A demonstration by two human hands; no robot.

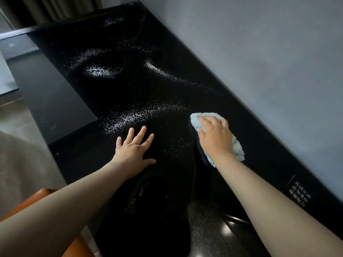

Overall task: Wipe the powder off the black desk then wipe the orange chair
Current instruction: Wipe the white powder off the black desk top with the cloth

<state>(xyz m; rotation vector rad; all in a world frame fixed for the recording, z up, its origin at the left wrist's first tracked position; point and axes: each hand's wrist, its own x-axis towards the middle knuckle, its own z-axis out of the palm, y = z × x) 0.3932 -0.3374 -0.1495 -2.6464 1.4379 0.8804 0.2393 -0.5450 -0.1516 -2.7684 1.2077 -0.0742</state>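
Here, with the orange chair [46,199] unwiped at my 7 o'clock, my left hand [132,151] lies spread, palm down, on the black surface [259,138] at 11 o'clock. My right hand [215,138], at 1 o'clock, presses the blue cloth [238,152], fingers curled over its far edge. The cloth's long axis runs from 5 to 11 o'clock, along the surface. To do this well, I judge, keep it flat and sweep in overlapping strokes toward one edge, gathering rather than scattering. Beyond, powder [128,118] streaks the surface, thickest just past my left fingertips, with further patches toward the far end.
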